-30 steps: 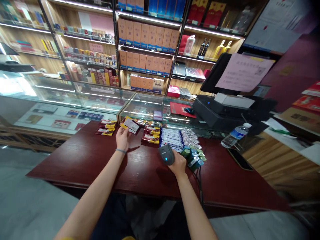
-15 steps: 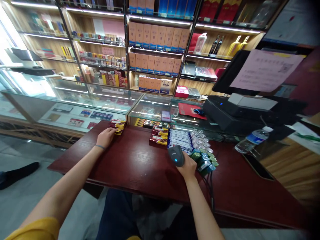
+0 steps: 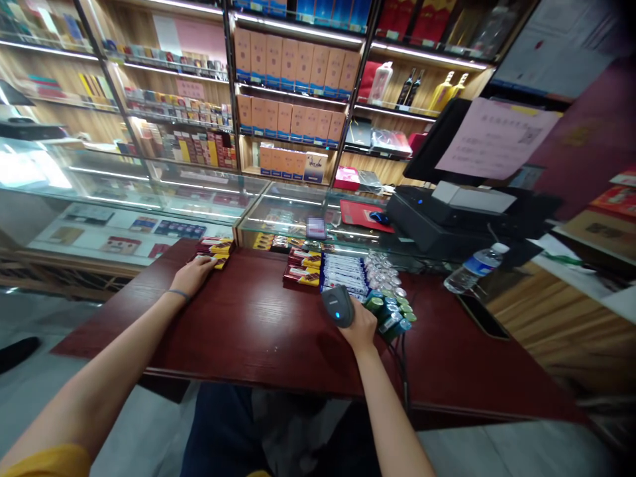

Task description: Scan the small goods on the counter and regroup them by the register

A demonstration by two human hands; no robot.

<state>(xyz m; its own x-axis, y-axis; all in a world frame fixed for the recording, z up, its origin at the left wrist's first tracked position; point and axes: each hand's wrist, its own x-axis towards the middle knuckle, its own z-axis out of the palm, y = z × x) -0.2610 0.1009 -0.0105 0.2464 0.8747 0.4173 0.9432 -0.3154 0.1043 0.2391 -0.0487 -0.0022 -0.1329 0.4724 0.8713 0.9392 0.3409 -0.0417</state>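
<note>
With its fingers closed at the front edge, my left hand [image 3: 193, 275] is on one of the red and yellow snack boxes [image 3: 217, 248] stacked at the far left of the dark red table [image 3: 248, 324]. My right hand [image 3: 362, 323] grips a dark grey barcode scanner [image 3: 336, 306], its blue light lit. Just beyond the scanner lie blue and white wrapped sticks [image 3: 344, 273] in a row. More red and yellow boxes [image 3: 303, 266] are piled to their left. To their right are several clear-topped packs [image 3: 383, 270] and green and blue tubes [image 3: 391, 314].
A water bottle [image 3: 477, 267] and a dark phone [image 3: 481, 315] are on the right. Behind the table runs a glass display counter [image 3: 278, 199], with a monitor [image 3: 437, 142] bearing a pink paper. A black cable [image 3: 405, 371] hangs over the front edge.
The whole view has shifted, so table and shelves sit further left. My left hand stays at the snack boxes, and my right hand still holds the scanner.
</note>
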